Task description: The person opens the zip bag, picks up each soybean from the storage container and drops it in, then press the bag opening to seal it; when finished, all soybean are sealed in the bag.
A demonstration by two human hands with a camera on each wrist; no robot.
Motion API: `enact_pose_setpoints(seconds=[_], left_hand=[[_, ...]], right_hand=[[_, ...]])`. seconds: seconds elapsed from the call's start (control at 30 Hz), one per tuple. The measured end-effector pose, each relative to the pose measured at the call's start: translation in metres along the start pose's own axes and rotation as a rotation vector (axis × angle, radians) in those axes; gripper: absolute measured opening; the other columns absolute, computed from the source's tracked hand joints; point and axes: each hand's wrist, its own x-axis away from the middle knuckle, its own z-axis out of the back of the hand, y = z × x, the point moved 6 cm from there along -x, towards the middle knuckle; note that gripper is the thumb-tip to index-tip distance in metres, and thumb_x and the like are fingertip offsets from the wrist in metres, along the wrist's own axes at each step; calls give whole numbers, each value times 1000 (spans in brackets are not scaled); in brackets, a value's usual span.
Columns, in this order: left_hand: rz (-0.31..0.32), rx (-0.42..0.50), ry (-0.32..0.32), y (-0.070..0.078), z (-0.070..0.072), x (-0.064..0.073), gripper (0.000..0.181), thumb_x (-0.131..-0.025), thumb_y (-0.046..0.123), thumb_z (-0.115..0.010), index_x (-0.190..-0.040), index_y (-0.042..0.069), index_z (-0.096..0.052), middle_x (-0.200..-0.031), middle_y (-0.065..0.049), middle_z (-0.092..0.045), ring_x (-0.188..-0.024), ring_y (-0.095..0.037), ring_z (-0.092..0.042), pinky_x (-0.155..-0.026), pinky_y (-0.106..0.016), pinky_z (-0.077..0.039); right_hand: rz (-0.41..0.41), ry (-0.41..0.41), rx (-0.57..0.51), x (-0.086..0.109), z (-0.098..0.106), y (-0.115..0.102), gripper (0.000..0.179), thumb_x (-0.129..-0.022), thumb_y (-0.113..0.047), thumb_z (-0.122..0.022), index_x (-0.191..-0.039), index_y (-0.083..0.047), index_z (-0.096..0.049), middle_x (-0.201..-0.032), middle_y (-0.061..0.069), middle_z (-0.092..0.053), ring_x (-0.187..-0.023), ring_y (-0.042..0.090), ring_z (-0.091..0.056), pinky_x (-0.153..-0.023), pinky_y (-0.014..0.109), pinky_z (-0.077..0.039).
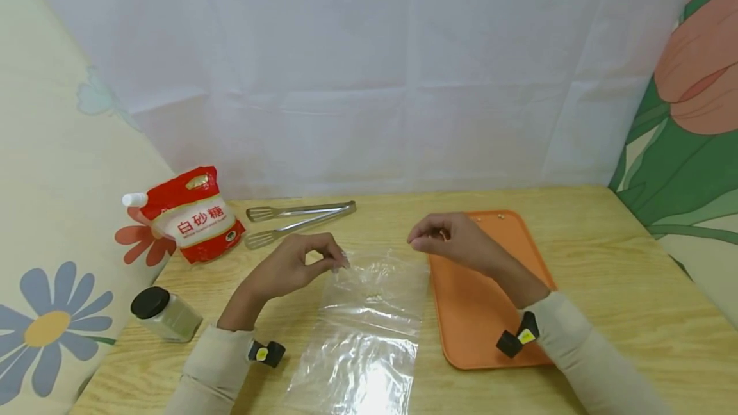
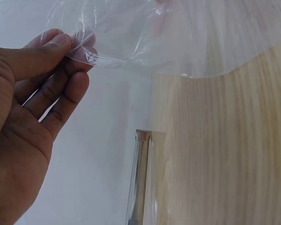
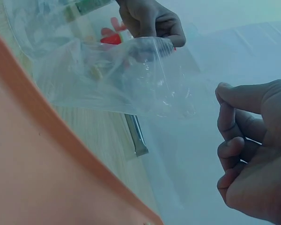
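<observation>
Facing white sheeting [image 1: 369, 82], left grip [image 1: 284, 269] pinches bag [image 1: 369, 325] on wooden table [image 1: 611, 274], right grip [image 1: 458, 242] curled.

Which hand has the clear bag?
The left hand: it pinches the edge of the clear bag, while the right hand is apart from the bag.

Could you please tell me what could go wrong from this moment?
Only the left hand grips the plastic bag, near its upper edge; if it slips, the small pieces seen in the bag might spill.

Small bits lie near the far edge of the tray; the right hand, above it, could perhaps knock them off.
</observation>
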Motion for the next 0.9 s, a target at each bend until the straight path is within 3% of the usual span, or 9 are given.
enact_pose_setpoints(seconds=[0.2,0.4,0.57,0.73,0.9], left_hand=[[-10,-3,3,0,0,0,15,-94,7,-71,-99,21,-69,-96,6,-72,-85,-13,-68,-79,-35,-56],[-23,-8,7,0,-1,-1,18,-92,4,-72,-99,21,-69,-96,5,-72,-83,-15,-68,-79,-33,-56],[-18,-9,9,-2,-1,-1,20,-91,1,-72,-100,20,-69,-95,3,-72,-83,-16,-69,-79,-32,-55],[-16,-11,5,-1,0,0,18,-92,4,-71,-100,20,-69,-96,5,-72,-83,-14,-68,-79,-33,-56],[-7,0,-3,0,0,0,14,-94,8,-70,-99,21,-69,-97,5,-72,-84,-12,-68,-79,-35,-56]], right_hand=[[19,-27,-15,0,-10,-3,18,-98,-32,-68,-109,-19,-75,-99,-2,-68,-74,21,-47,-64,30,-39],[25,-49,-24,0,-19,-4,12,-98,-30,-69,-107,-24,-75,-98,-1,-67,-73,22,-46,-63,29,-37],[21,-71,-3,0,-21,-2,20,-98,-34,-67,-110,-20,-75,-98,-4,-67,-73,20,-46,-63,28,-37],[-3,-22,27,1,-7,-5,23,-98,-42,-65,-112,-26,-75,-100,-7,-69,-79,20,-50,-66,32,-41],[-19,67,13,7,21,-10,18,-98,-39,-67,-110,-27,-74,-97,-1,-67,-79,23,-51,-64,32,-43]])
